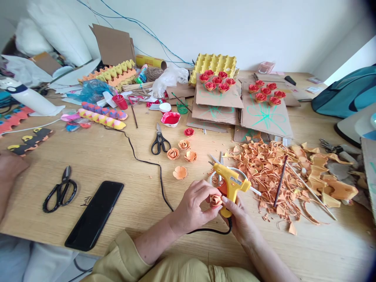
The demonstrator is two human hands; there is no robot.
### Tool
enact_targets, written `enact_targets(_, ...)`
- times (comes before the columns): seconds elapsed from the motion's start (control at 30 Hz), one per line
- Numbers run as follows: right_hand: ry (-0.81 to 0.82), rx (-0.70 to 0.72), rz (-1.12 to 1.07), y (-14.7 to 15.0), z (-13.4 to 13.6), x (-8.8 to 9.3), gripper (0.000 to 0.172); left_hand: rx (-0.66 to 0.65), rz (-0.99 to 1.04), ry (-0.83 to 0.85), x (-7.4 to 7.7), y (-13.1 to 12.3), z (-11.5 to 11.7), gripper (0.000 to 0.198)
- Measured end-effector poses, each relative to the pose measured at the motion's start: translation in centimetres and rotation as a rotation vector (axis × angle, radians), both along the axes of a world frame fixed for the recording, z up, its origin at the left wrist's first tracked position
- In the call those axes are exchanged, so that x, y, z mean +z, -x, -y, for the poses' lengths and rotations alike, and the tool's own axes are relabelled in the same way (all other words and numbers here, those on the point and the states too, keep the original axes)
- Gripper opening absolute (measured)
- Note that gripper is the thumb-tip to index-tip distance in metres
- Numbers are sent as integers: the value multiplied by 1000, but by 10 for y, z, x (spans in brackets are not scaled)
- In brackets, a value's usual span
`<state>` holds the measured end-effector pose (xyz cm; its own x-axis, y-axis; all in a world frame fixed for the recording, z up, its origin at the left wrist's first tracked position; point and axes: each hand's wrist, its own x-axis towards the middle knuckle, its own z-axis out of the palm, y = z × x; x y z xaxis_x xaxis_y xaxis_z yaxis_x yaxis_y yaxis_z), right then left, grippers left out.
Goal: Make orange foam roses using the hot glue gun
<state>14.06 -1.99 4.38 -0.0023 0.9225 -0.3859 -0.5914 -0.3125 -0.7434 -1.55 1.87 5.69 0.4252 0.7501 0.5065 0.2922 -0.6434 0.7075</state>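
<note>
Between the fingertips of my left hand (192,205) is a small orange rosette (216,200), shaped like a rosebud. My right hand (242,221) is wrapped around the handle of a yellow hot glue gun (232,179), its nozzle pointing up and left; the thumb touches the rosette. Beyond my hands lie several orange carton flowers (173,153) and one red flower (188,132). Black-handled scissors (160,141) rest left of them. Behind the glue gun sits a white ring-shaped thing (241,172), partly hidden.
Orange carton scraps (270,168) pile up at the right. Red flowers (216,80) stand on stacked cardboard (219,100) at the back. A phone (94,214) and more scissors (61,191) lie left. The glue gun's black cord (161,178) crosses the table. Another person's hand (11,166) shows at far left.
</note>
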Motion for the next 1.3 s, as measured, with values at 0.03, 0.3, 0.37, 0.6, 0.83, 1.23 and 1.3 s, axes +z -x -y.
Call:
enact_targets(0.03, 1, -1, 1, 0, 0, 1, 32, 0, 1, -1, -1, 0, 0, 16)
enact_targets(0.3, 11, -6, 12, 0, -1, 1, 35, 8, 13, -43, -4, -1, 0, 16)
enact_targets(0.37, 15, 8, 6, -1, -1, -1, 34, 11, 15, -43, -3, -1, 0, 17)
enact_targets(0.6, 8, 7, -7, 0, -2, 2, 37, 18, 20, -35, 0, -2, 1, 12)
enact_targets(0.83, 8, 15, -31, 0, 0, 3, 38, 17, 25, -33, -2, 0, 2, 12)
enact_targets(1.23, 35, 9, -32, 1, -1, 4, 41, -3, -6, -118, 1, 1, -2, 11)
enact_targets(1.3, 35, 5, -23, 1, -1, 5, 39, -11, -9, -129, 0, 1, -2, 9)
